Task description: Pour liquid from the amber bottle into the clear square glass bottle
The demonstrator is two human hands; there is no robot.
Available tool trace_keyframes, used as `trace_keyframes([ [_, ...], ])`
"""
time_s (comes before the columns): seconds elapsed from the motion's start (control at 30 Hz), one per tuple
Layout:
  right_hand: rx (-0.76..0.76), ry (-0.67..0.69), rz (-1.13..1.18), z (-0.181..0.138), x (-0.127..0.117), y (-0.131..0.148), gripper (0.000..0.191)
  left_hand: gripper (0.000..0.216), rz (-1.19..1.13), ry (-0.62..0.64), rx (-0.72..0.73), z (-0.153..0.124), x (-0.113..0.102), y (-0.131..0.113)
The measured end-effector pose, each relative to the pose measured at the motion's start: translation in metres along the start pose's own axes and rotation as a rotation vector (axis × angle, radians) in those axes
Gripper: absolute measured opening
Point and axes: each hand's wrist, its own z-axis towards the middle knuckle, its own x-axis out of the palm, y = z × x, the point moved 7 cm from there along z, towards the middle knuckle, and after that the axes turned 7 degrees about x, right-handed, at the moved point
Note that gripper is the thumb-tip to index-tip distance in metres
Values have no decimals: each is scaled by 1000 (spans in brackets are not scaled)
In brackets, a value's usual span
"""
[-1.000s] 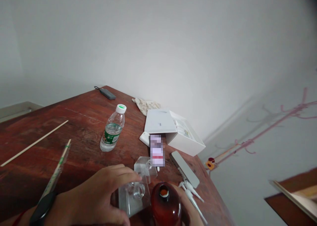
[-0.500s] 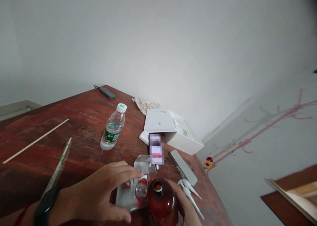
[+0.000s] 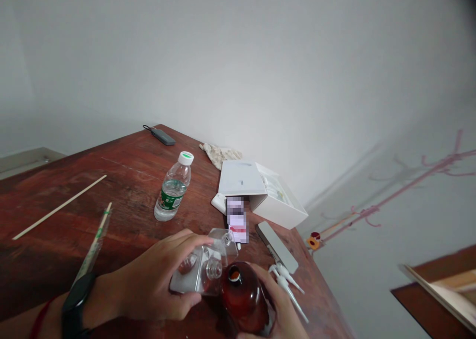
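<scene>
My right hand [image 3: 280,302] is wrapped around the side of an amber-brown bottle [image 3: 247,302], whose neck stands open without a cap. My left hand [image 3: 163,274] curls around a clear square plastic bottle [image 3: 197,277] with a bare threaded neck, fingers on the far side and thumb on the near side. Directly behind it is a second clear bottle [image 3: 231,247], also uncapped. To the right of the brown bottle lie white pump heads [image 3: 284,274] with long tubes.
A water bottle [image 3: 173,195] with a white cap stands left of centre. Behind are a phone [image 3: 237,222], a white box [image 3: 277,205], and a cloth [image 3: 219,155]. A grey case [image 3: 277,247] lies at right, chopsticks [image 3: 61,207] at left, a dark device [image 3: 163,136] far back.
My left hand has closed from a spread pose onto the clear bottle, which now sits slightly turned. The brown bottle leans a little more in my right hand. The view has shifted slightly.
</scene>
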Motion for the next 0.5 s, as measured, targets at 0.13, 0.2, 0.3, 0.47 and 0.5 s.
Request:
trace_keyframes([
  [0.13,-24,-48,-192,-9,-5,-6,99,88,34,22,40,-4,5,4],
  [0.2,-19,-54,-266,-12,-6,-5,99,88,47,50,49,-4,7,5],
  [0.3,-13,-33,-290,-14,-4,1,94,86,68,87,29,-4,7,5],
  [0.47,-57,23,-313,-10,-1,9,95,87,72,77,39,-4,4,2],
  [0.5,-77,19,-338,-9,-2,9,96,87,73,73,46,-4,4,2],
])
